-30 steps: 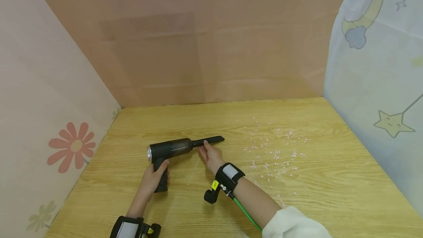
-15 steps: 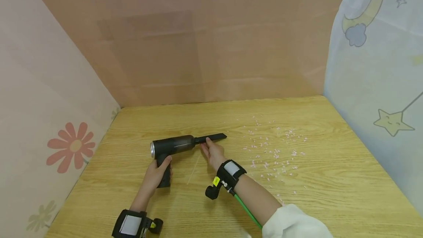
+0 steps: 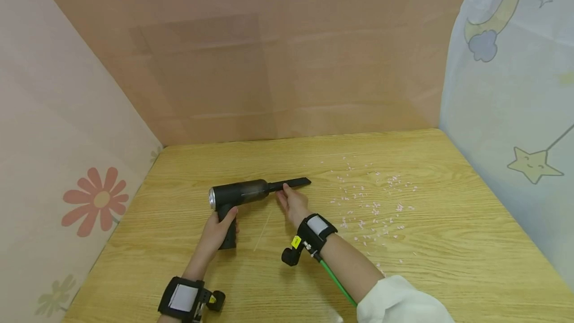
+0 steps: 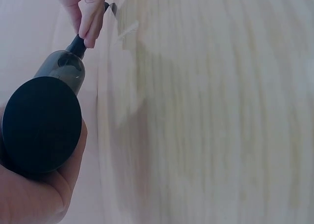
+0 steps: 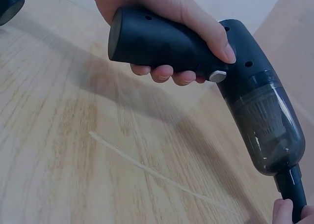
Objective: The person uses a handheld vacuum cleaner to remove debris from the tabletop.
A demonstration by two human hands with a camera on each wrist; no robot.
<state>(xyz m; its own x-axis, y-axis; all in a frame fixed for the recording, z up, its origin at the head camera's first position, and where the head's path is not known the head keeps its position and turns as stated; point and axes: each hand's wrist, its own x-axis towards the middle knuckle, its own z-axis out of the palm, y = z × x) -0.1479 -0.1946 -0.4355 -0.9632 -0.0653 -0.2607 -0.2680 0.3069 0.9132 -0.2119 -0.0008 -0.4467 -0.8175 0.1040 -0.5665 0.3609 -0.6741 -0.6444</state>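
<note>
Left hand (image 3: 214, 233) wrapped round handle (image 5: 152, 43) of black handheld vacuum (image 3: 242, 192), right hand (image 3: 294, 204) pinching its nozzle (image 3: 299, 182), seemingly to steady it, contact part-hidden.

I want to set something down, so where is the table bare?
Left, between the flowered wall and the black handheld vacuum; right, between the pink flecks and the starry wall. Crowded: the middle, with vacuum and arms, and the fleck-strewn area right of the nozzle.
</note>
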